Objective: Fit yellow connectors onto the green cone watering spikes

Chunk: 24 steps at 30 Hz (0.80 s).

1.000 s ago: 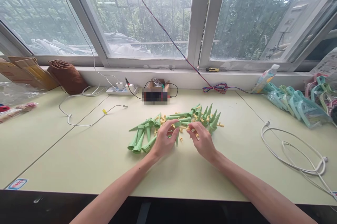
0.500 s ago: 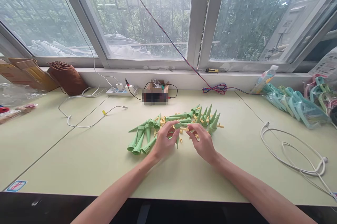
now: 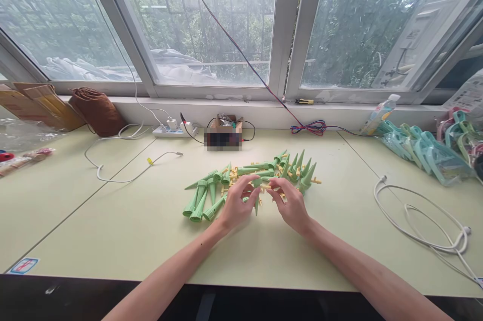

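While my left fingers [image 3: 244,180] pinch a green spike [image 3: 257,182] above the table [image 3: 260,260] and my right fingers [image 3: 281,183] clamp a yellow fitting [image 3: 267,187] beside it, right-side spikes [image 3: 308,176] look fitted, left-side spikes [image 3: 201,201] apparently bare!

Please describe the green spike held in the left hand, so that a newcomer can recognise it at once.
Below the windows is a pale table, with a cluster of green spikes and small yellow pieces. At the cluster's near side, find the left hand. The green spike pinched there points its thin tip downward; unlike its neighbours on the table, it is held.
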Each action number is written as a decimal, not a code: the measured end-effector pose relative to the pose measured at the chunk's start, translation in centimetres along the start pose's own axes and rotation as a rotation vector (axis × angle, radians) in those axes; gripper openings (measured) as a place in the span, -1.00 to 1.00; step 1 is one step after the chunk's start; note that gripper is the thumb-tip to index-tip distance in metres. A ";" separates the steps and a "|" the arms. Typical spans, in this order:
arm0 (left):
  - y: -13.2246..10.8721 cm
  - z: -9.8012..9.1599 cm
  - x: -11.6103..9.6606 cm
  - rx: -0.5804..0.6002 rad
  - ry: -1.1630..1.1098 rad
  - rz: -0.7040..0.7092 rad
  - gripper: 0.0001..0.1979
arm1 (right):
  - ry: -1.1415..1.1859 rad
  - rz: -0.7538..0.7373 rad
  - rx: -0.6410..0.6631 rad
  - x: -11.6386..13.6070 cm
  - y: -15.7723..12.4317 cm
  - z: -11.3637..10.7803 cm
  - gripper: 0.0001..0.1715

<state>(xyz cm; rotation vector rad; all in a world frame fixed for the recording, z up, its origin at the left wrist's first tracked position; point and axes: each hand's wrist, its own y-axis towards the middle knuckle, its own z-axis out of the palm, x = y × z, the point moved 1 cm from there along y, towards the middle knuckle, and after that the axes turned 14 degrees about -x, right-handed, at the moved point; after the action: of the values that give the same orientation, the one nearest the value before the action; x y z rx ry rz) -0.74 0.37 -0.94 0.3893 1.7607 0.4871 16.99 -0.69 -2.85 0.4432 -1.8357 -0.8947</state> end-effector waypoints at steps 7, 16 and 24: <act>0.0 0.0 0.0 0.005 0.014 0.010 -0.73 | -0.023 0.020 0.007 -0.1 -0.1 0.0 -0.79; -0.1 -0.1 0.0 0.026 0.025 0.026 -0.74 | -0.045 0.030 -0.008 -0.2 -0.2 0.0 -0.76; -0.1 0.0 0.1 0.037 0.031 0.026 -0.75 | -0.037 0.043 0.012 0.0 -0.1 0.0 -0.77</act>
<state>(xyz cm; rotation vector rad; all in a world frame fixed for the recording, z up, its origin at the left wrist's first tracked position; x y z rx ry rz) -0.81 0.35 -1.10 0.4329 1.7988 0.4816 16.98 -0.80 -2.90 0.3959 -1.8781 -0.8682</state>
